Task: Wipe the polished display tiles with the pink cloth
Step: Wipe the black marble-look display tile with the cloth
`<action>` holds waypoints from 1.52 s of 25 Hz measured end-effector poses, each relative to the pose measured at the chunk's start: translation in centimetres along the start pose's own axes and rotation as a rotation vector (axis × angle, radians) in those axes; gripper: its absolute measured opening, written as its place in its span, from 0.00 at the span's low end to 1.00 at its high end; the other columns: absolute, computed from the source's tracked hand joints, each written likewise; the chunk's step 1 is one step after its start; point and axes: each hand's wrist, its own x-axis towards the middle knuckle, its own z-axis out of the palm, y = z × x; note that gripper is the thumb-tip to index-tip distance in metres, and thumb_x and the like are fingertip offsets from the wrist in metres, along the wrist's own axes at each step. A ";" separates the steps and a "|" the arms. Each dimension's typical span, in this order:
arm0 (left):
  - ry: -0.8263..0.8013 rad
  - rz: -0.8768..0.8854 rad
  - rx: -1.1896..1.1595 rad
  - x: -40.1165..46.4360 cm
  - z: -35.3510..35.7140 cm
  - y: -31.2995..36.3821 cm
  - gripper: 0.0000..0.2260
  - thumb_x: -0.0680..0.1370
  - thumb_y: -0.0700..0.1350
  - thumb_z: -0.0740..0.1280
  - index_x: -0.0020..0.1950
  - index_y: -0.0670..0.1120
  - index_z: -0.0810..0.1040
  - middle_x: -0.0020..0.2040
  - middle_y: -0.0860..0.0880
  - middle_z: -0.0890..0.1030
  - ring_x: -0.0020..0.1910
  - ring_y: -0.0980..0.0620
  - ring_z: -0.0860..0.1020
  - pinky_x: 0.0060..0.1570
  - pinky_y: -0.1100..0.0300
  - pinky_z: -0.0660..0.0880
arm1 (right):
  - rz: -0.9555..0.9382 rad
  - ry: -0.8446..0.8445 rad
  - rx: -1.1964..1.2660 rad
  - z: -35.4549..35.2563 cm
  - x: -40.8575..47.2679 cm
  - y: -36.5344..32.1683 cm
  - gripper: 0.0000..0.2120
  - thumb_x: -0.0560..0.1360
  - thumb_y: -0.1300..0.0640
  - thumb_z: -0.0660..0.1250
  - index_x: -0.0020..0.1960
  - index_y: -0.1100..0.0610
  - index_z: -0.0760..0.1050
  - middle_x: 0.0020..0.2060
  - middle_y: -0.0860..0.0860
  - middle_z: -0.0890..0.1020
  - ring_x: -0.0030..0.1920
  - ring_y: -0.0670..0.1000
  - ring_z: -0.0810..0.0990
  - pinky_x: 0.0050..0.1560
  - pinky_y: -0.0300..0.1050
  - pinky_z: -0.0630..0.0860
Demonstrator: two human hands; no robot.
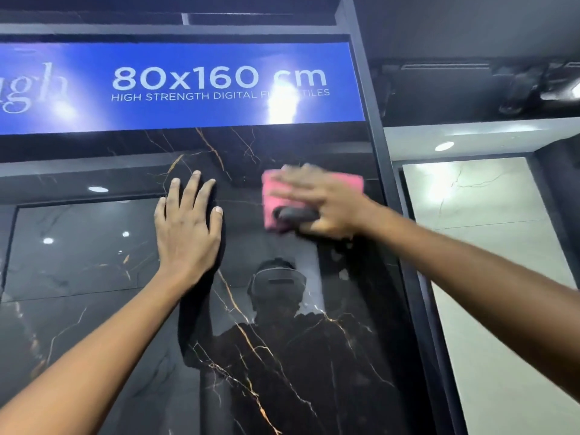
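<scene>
A tall polished black tile (282, 356) with gold and white veins stands upright in front of me. My right hand (317, 202) presses the pink cloth (276, 199) flat against the tile near its top right, fingers stretched out and blurred by motion. My left hand (188, 227) rests on the same tile to the left of the cloth, palm flat and fingers spread. Most of the cloth lies under my right hand; its left part and top right corner show.
A blue sign (188, 86) reading 80x160 cm runs above the tile. A dark frame post (392, 189) borders the tile on the right. Beyond it stands a pale marble tile (489, 246). Another dark tile (81, 255) lies to the left.
</scene>
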 end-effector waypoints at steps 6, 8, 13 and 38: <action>-0.044 0.012 -0.076 -0.7 -0.1 -0.5 0.25 0.80 0.53 0.50 0.76 0.49 0.65 0.79 0.50 0.58 0.79 0.46 0.51 0.75 0.47 0.45 | 0.540 0.182 0.044 -1.4 5.1 0.5 0.33 0.69 0.46 0.59 0.73 0.52 0.67 0.74 0.53 0.65 0.74 0.57 0.61 0.73 0.50 0.51; -0.043 0.001 -0.105 -0.9 -0.3 -0.5 0.25 0.80 0.52 0.50 0.76 0.49 0.65 0.79 0.50 0.59 0.79 0.47 0.51 0.75 0.49 0.45 | 0.069 0.058 0.081 2.1 1.9 -4.9 0.31 0.69 0.47 0.61 0.71 0.53 0.70 0.73 0.55 0.67 0.74 0.58 0.62 0.73 0.52 0.51; -0.050 -0.007 -0.102 -1.9 -0.6 -0.2 0.24 0.80 0.51 0.51 0.76 0.47 0.66 0.79 0.49 0.59 0.79 0.46 0.52 0.75 0.47 0.46 | 0.150 -0.074 0.045 -1.7 -1.9 1.3 0.33 0.68 0.49 0.64 0.74 0.52 0.66 0.75 0.52 0.64 0.76 0.54 0.59 0.76 0.47 0.49; -0.042 -0.033 -0.113 -4.1 -0.2 0.5 0.24 0.81 0.52 0.50 0.76 0.49 0.65 0.79 0.51 0.57 0.79 0.48 0.50 0.76 0.51 0.43 | 0.906 0.365 0.035 -1.5 -2.4 1.5 0.31 0.72 0.50 0.58 0.75 0.56 0.63 0.74 0.54 0.65 0.73 0.56 0.62 0.73 0.53 0.59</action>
